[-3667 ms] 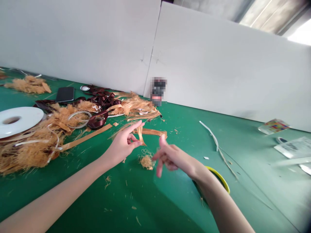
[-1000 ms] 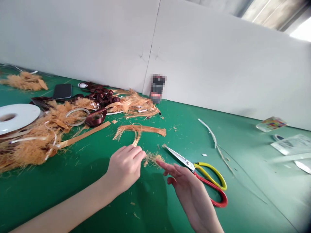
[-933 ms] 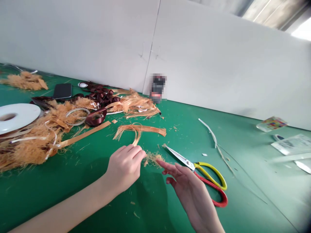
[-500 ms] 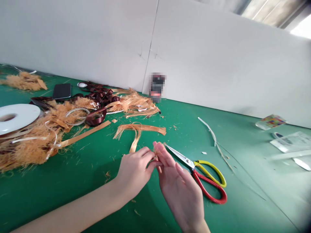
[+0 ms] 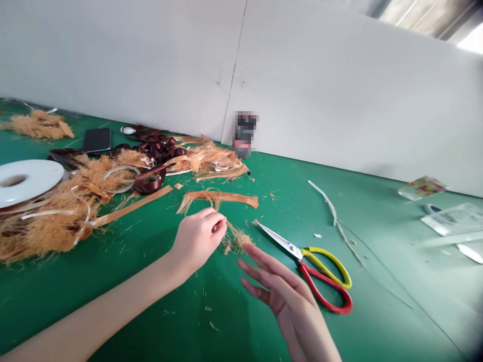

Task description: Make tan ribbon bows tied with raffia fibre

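Note:
My left hand (image 5: 198, 239) is closed in a pinch on a small tuft of frayed tan fibres (image 5: 236, 238) that trails to its right, just above the green table (image 5: 158, 301). My right hand (image 5: 277, 286) is open below the tuft, fingers stretched out and palm up, its fingertips near the fibres. A frayed tan ribbon strip (image 5: 221, 198) lies on the table just beyond my left hand. Scissors with one yellow and one red handle (image 5: 309, 259) lie right of my right hand, blades pointing at the tuft.
A heap of frayed tan ribbon (image 5: 49, 216) with a white spool (image 5: 26, 176) fills the left. Dark brown ribbon (image 5: 154, 148) and a phone (image 5: 97, 139) lie behind it. White boards (image 5: 302, 85) wall the back. A white strip (image 5: 328, 206) and packets (image 5: 449, 221) lie to the right.
Half a second ago both hands pinched the tuft together. Now my right hand has let go and dropped open, and my left hand has pulled up and to the left with the fibres.

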Available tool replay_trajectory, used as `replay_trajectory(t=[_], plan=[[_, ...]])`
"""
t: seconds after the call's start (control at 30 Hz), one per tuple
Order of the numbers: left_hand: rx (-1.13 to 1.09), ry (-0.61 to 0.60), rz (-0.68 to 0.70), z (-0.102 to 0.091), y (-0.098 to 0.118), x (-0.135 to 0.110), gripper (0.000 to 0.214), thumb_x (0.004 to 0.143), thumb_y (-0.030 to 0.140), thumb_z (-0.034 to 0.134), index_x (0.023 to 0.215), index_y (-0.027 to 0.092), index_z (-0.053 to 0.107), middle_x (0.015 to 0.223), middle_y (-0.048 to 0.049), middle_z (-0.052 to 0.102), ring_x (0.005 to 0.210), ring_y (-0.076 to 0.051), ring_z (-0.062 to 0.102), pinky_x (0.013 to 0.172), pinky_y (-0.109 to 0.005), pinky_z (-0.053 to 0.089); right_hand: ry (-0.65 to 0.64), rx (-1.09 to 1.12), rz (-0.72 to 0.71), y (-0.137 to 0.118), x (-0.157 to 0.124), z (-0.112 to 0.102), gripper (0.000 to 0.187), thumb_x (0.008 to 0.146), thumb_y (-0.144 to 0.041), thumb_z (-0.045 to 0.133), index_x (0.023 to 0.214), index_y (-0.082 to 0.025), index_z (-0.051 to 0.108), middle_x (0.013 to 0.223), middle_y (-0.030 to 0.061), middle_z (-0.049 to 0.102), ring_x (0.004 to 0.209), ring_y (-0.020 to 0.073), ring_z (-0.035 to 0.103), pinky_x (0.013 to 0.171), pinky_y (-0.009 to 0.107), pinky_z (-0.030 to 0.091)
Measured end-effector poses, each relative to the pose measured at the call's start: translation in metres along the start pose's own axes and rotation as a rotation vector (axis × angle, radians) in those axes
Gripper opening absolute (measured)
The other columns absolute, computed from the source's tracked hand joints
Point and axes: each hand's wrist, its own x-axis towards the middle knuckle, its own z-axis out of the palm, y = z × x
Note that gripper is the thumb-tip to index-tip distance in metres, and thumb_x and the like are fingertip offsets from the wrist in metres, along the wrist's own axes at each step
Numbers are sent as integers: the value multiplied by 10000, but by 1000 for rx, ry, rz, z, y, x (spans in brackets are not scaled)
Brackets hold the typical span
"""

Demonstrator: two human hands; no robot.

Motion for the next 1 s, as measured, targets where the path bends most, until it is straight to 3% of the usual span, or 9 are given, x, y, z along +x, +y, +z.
replay_trajectory(t=[0.1,0.27,0.4,0.47,0.6,0.67,0.77,0.87,1.0], plan=[[-11,-2,35,1,1,0,246,859,145,523,648,152,649,603,6,603,490,-90,510,501,-209,377,138,-91,-24,-12,0,-11,241,704,-346,750,900,-216,798,1191,83,709,750,179,723,569,213,542],[2,-11,91,5,8,-6,284,850,120,497,599,151,626,578,9,585,465,-81,494,463,-206,348,351,-208,-138,-18,3,-23,251,582,-330,806,769,-162,799,950,104,773,582,100,595,487,183,448],[0,-7,74,1,4,-4,276,859,128,503,627,155,650,587,3,601,470,-92,499,472,-211,379,854,-394,-490,-21,-3,-41,262,633,-359,759,825,-180,745,929,77,751,792,201,642,625,271,493],[-47,-95,96,-2,4,-3,246,866,97,488,751,156,696,674,-19,660,546,-115,566,526,-223,441,964,-645,-489,-25,-3,-60,317,686,-424,674,897,-191,712,934,95,732,830,262,648,626,331,490],[-134,-429,313,-11,13,-2,549,712,-120,385,1084,169,667,986,-55,729,868,-176,657,723,-289,531,843,-1274,-294,-27,6,-112,467,634,-553,615,927,-199,699,1000,147,694,864,365,640,706,469,484],[-171,-527,358,-19,15,0,659,643,-155,356,1137,185,630,1081,-45,716,975,-186,644,839,-346,528,718,-1360,-231,-26,12,-138,487,670,-592,566,953,-218,699,983,134,702,890,368,646,704,469,491],[-187,-454,121,-29,9,4,533,718,-109,372,1108,181,590,1066,-53,708,971,-182,651,847,-345,530,544,-1429,-162,-24,18,-166,481,652,-596,591,947,-228,690,955,115,711,841,338,667,680,442,505],[-67,-325,-220,-30,-10,6,212,845,47,434,977,165,551,896,-73,690,796,-192,671,672,-308,534,621,-1464,-277,-26,25,-183,549,655,-598,589,1010,-182,632,1009,159,686,854,337,676,699,446,515],[-15,-353,-356,-14,-33,2,109,830,215,595,845,187,491,793,-45,643,718,-204,650,632,-319,506,439,-1496,-303,-32,43,-197,473,628,-551,625,936,-192,616,956,155,718,917,362,670,769,482,513]])
